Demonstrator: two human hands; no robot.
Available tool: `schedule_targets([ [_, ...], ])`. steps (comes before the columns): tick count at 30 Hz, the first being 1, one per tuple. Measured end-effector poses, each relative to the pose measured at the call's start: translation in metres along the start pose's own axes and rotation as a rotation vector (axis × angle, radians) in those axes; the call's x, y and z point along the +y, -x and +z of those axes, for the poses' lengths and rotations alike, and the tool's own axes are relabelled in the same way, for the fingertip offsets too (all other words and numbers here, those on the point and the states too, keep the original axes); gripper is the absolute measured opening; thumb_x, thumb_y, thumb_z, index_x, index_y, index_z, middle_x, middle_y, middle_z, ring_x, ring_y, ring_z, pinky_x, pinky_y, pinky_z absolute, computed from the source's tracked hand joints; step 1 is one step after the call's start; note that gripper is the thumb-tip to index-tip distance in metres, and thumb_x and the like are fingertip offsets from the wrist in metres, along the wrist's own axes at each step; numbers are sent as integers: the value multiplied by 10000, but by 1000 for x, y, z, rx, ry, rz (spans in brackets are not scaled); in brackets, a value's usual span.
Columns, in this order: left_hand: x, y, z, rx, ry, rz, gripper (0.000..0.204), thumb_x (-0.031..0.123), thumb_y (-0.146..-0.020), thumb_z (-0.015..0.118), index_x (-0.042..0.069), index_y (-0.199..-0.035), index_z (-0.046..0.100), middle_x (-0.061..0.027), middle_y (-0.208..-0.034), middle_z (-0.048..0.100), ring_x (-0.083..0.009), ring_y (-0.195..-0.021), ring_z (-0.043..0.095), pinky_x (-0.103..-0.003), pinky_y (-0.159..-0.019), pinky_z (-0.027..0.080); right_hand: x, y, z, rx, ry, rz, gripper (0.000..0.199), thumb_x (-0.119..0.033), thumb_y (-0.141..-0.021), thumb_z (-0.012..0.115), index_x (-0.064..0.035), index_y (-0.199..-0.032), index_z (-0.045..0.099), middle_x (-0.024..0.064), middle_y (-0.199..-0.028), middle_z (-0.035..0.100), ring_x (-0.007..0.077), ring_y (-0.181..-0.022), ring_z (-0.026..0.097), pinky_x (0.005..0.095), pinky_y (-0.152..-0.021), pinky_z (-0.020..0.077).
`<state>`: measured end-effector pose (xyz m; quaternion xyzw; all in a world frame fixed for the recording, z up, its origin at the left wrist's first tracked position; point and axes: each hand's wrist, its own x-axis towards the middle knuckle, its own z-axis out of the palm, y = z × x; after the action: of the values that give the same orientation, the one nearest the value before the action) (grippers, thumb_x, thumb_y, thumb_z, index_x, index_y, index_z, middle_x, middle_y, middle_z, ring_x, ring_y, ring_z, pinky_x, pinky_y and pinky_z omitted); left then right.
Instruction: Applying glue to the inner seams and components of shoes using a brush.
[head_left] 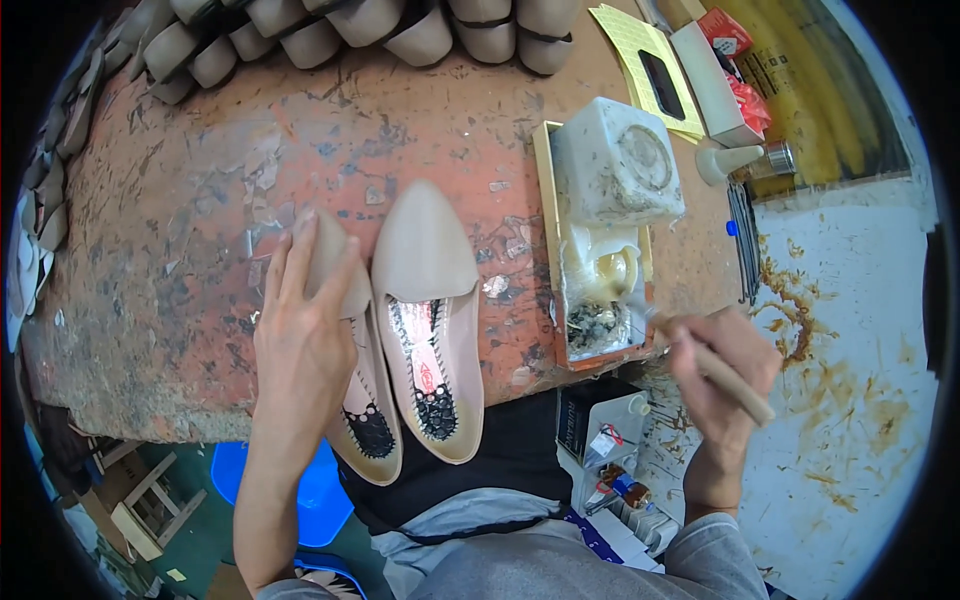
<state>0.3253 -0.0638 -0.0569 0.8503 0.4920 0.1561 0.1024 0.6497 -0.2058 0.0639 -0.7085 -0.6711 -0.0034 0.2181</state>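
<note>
- Left hand [305, 340] lies spread over the toe of the left shoe [352, 385], fingers curled down its outer side, pressing it to the bench [180, 260]; a hold, not a lift.
- Right hand [722, 375] is closed round a wooden-handled brush [700, 355], bristle end dipped into the glue tray [598, 290].
- Landmark: the glue tray, a long open box near the bench's front edge.
- Both shoes lie sole down, toes pointing away from the person, well to the left of the tray; the right shoe [428, 320] is the nearer to it, and the two touch along their inner sides.
- Heels of both shoes overhang the bench edge.
- Behind the tray, touching it, stands a white glue-caked tub [615, 160].
- Far beyond the tray, along the bench's back edge, runs a row of beige shoes [400, 30].
- Handling, as judged: each shoe is light, with a soft, pliable upper and a stiffer sole; the insoles carry dark patterned patches, possibly wet adhesive, so the inside is best left untouched.
- Safest hold, as judged: the toe cap or outer sides, as the left hand has it.
- Brush handle looks glue-crusted; grip is likely tacky rather than slippery.
</note>
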Motion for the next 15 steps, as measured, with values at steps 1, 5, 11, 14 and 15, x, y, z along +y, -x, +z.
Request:
schedule_targets([
  [1, -2, 3, -4, -1, 4, 0, 589, -101, -851, 619, 82, -1398, 740, -249, -1678, 471, -486, -1529, 475, -516, -1146, 559, -4, -5, 2, 56, 78, 10, 58, 23, -846, 830, 1, -891, 799, 71, -799, 754, 207, -630, 635, 357, -570, 494],
  [5, -15, 16, -29, -12, 306, -103, 524, -88, -862, 677, 62, -1363, 718, -213, -1617, 535, -414, -1397, 600, -488, -1062, 581, -4, -6, 4, -18, 98, -19, 38, 16, -853, 822, 3, -881, 800, 88, -801, 749, 227, -620, 633, 352, -587, 488],
  [11, -40, 34, -24, 66, 603, -165, 320, -6, -886, 812, 30, -1198, 753, -117, -1285, 724, -196, -708, 677, -336, -645, 563, -29, -13, -10, -44, -330, 336, 122, -62, -797, 769, 56, -804, 740, 91, -705, 674, 171, -639, 578, 323, -591, 425],
  [14, -43, 37, -20, 111, 620, -136, 227, -9, -904, 812, 7, -1126, 771, -128, -1221, 737, -278, -995, 776, -373, -770, 639, -85, -22, 26, 218, -568, 52, 195, -158, -803, 792, 28, -807, 733, 83, -680, 689, 203, -585, 622, 318, -557, 476],
  [15, -48, 41, -16, 156, 615, -104, 210, -8, -905, 813, 3, -1112, 774, -132, -1204, 739, -313, -1111, 784, -391, -825, 659, -89, -36, 33, -49, -613, -244, 218, -169, -792, 854, 29, -860, 794, 105, -767, 778, 224, -589, 692, 326, -564, 538],
])
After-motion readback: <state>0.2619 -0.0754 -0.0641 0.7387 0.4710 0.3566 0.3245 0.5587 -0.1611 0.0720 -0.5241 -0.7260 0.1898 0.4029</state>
